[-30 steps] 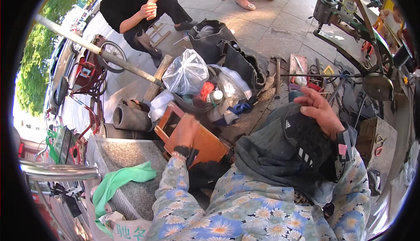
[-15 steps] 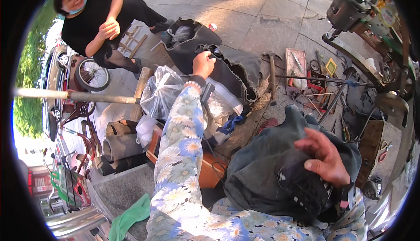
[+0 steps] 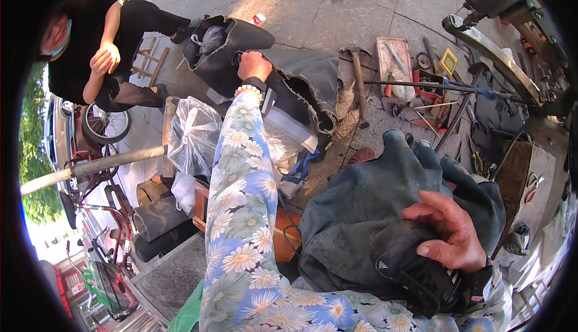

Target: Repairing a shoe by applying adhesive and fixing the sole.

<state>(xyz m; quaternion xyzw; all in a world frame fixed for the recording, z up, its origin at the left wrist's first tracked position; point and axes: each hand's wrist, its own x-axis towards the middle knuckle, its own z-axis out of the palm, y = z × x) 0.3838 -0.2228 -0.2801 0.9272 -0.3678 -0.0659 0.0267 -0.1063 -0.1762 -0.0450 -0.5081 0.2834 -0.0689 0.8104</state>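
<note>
At far left a seated person [image 3: 90,49] in black sits beside a bicycle wheel [image 3: 105,126]. A knotted clear bag [image 3: 192,133] stands on the ground right of the wheel. The left hand [image 3: 254,65], at the end of a floral sleeve [image 3: 241,211], reaches forward and grips the edge of a dark rubber sheet [image 3: 301,79]; the fingers curl over the edge, clamped on it. The sheet is black, thick and floppy, with frayed, ragged borders, and lies folded on the paving ahead of the person. A hammer [image 3: 358,82] lies just right of it. The right hand [image 3: 448,232] rests on a dark shoe [image 3: 415,272] wrapped in grey cloth [image 3: 373,211] on the lap, fingers slightly apart, pressing down. Tools [image 3: 421,73] lie scattered at right.
</note>
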